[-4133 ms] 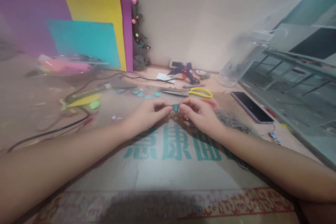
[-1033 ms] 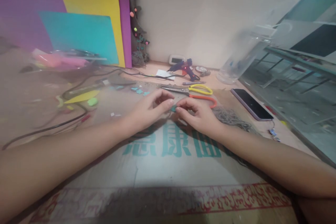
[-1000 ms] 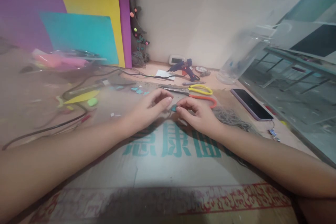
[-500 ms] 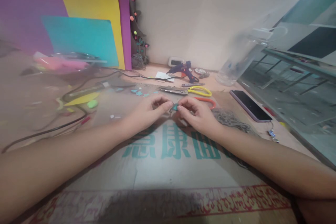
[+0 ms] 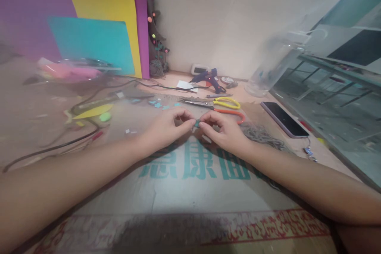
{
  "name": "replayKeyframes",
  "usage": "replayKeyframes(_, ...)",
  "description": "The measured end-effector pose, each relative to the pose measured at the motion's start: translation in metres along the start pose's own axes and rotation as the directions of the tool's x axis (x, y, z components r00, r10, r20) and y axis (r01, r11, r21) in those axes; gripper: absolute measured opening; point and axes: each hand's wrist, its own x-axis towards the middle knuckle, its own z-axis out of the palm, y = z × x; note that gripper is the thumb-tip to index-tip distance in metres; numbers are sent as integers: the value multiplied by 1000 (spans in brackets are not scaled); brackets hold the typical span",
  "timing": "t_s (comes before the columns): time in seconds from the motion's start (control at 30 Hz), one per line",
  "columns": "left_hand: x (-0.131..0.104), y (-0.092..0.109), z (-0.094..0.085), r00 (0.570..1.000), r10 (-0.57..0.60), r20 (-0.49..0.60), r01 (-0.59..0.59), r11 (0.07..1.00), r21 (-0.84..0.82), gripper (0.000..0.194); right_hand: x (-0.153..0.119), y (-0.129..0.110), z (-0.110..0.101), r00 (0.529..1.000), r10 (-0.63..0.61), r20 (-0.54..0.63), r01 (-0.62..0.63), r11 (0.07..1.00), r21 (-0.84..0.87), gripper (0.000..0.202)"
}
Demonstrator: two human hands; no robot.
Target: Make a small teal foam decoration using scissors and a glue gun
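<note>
Between the fingertips of both hands is a small teal piece (image 5: 197, 123), mostly covered, its exact shape too small to make out. My left hand (image 5: 171, 127) pinches it from the left with thumb and forefinger. From the right, my right hand (image 5: 222, 129) grips its other side the same way. Just beyond the hands lie scissors (image 5: 228, 102) with one yellow and one orange handle, blades pointing left. Several teal cut-outs (image 5: 157, 105) are scattered past my left hand. A heap of grey cord (image 5: 263, 137) sits beside my right wrist.
A dark blue glue gun (image 5: 210, 79) stands at the back by the wall, its cable running left. To the right are a phone (image 5: 284, 120) and a clear bottle (image 5: 269, 71). Coloured sheets (image 5: 95, 43) lean at the back left. Printed cardboard (image 5: 178, 198) covers the front.
The fingertips have drawn slightly closer together, and the teal piece has shifted a little left and down between them. Both arms otherwise stay in place.
</note>
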Motion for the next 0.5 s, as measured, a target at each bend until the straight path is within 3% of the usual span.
replayKeyframes(0.27,1,-4,1,1000,30,-5,-30,996,-88,24,1,2,0,1000,-4,5,4,1000,-12,11)
replayKeyframes(0.5,0,-1,-1,1000,10,16,-10,1000,1,21,0,1,-1,1000,-18,12,18,999,-32,13)
